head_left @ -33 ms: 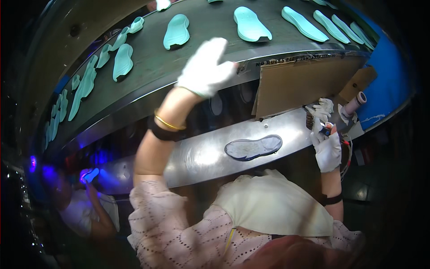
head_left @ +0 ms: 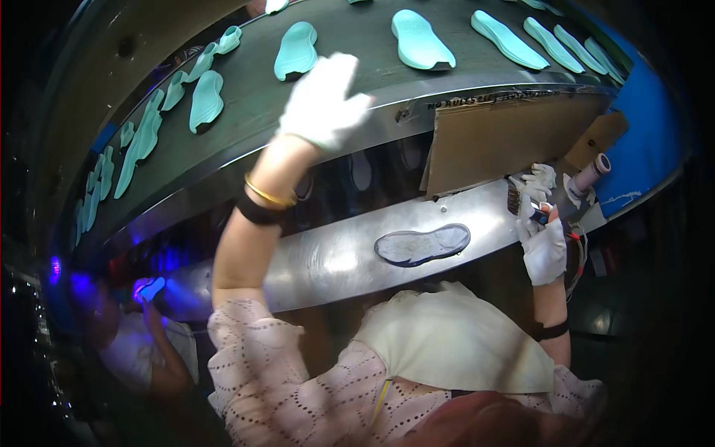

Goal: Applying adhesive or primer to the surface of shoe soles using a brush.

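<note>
So here's where we're at: our left hand (head_left: 320, 104), in a white glove, is out over the near edge of the dark belt (head_left: 357, 33), fingers stretched out close together and the thumb sticking off to the side, nothing in its grip. The nearest teal sole (head_left: 296, 49) lies on the belt just beyond the fingertips, a bit to their left; honestly we can't tell if we're touching it. More teal soles (head_left: 421, 41) are spread along the belt on both sides. Our right hand (head_left: 545, 249), also gloved, has its fingers curled around a small dark object (head_left: 538, 216) at the right end of the metal table (head_left: 335, 270), with brown bristles (head_left: 514, 200) right beside it (same tool? can't say). Some crumpled white gloves (head_left: 540, 179) and a pinkish roll (head_left: 590, 176) sit just past that hand. Between our two arms, a grey sole (head_left: 422, 245) with a dark rim lies flat on the table, in front of a cardboard sheet (head_left: 506, 145). Off left, a co-worker (head_left: 145, 354) is holding a blue-lit sole (head_left: 153, 290).
</note>
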Tool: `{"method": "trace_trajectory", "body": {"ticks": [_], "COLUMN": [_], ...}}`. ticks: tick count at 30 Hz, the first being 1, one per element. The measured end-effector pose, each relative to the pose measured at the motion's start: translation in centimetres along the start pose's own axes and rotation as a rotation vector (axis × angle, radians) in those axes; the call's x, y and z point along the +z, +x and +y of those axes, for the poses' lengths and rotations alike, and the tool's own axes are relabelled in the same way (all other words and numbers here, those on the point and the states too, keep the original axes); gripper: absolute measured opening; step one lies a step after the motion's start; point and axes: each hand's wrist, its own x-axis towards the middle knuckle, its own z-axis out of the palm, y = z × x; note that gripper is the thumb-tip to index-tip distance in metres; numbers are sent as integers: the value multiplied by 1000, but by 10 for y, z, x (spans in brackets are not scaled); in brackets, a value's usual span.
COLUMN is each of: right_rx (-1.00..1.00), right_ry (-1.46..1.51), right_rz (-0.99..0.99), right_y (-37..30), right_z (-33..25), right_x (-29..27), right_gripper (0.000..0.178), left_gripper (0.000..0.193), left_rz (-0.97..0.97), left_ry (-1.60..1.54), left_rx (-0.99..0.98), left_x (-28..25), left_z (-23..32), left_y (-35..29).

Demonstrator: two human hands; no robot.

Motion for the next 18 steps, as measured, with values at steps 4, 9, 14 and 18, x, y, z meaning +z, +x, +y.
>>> {"method": "trace_trajectory", "body": {"ticks": [4,9,14,18], "right_rx": [91,131,107,119], "right_ry": [-20,-82,-150,-245], "right_rz": [-31,-126,-148,-229], "right_y": [10,26,24,29], "right_z": [17,35,35,29], "right_x": [22,34,29,31], "right_gripper": [20,20,15,20], "left_gripper": [52,23,5,20], "left_rz": [-209,-223,112,472], "left_ry": [321,601,438,-795], "left_rx": [-293,-252,-66,-287], "left_x": [-26,-17,-40,-67], "left_z": [-64,-93,-49,-32], "left_y": [12,1,-49,-90]}}
